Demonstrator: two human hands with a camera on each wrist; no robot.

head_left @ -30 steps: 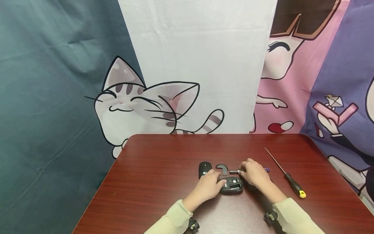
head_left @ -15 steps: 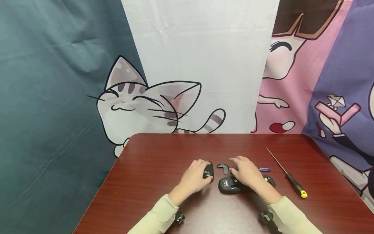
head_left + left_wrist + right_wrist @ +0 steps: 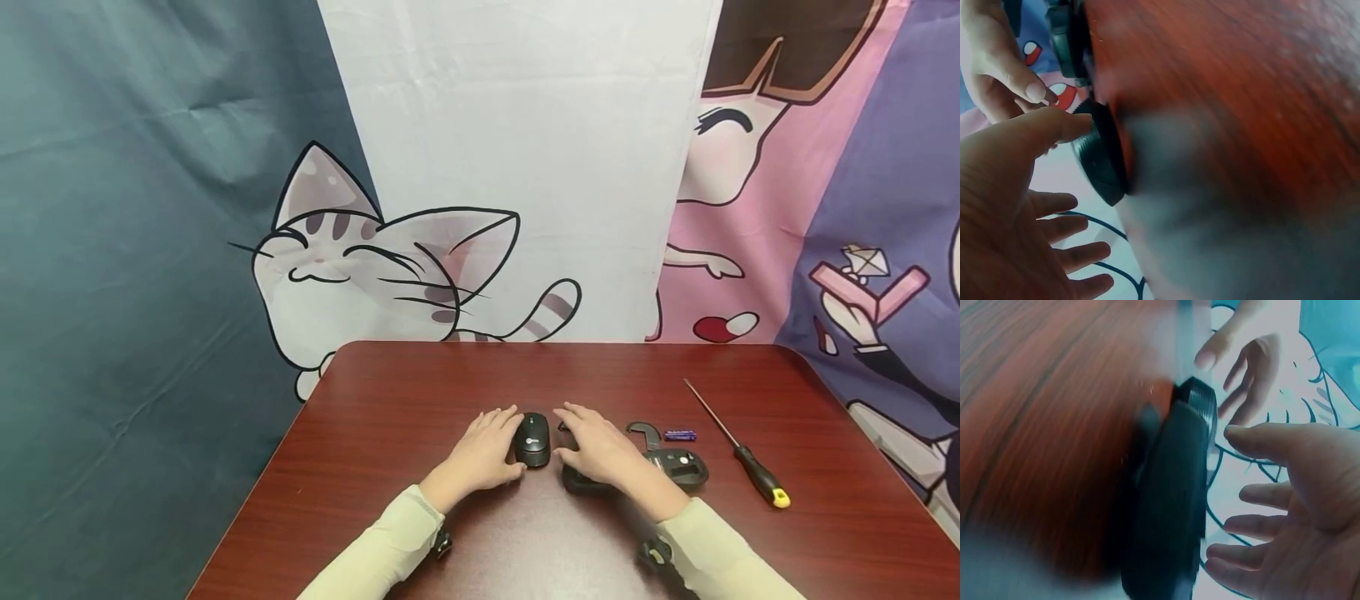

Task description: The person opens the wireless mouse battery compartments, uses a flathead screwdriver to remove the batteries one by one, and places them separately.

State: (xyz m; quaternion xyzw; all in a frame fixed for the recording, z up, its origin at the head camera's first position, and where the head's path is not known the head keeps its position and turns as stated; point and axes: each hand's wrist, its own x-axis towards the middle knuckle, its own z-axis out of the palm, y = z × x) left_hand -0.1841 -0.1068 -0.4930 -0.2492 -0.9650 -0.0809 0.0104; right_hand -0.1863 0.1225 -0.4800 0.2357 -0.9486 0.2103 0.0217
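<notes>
A small black computer mouse (image 3: 532,439) stands upright between my two hands. My left hand (image 3: 480,450) is at its left side with fingers spread, its thumb beside the mouse's near end. To the right of that mouse, my right hand (image 3: 600,452) is held open over a second black mouse (image 3: 579,482), hiding most of it. In the left wrist view, the thumb overlaps the small mouse (image 3: 1100,153), and the fingers are straight and hold nothing. The right wrist view shows straight, parted fingers beside a blurred dark mouse (image 3: 1172,506).
Right of my right hand lies a third black mouse (image 3: 684,468), underside up. Behind it are a curved dark battery cover (image 3: 643,433) and a purple battery (image 3: 680,435). A screwdriver (image 3: 759,477) with a black and yellow handle lies farther right on the red-brown table (image 3: 420,392).
My left hand has left the second mouse and moved left, past the small mouse to its left side. My right hand has released a battery and moved left, uncovering the third mouse and a battery cover.
</notes>
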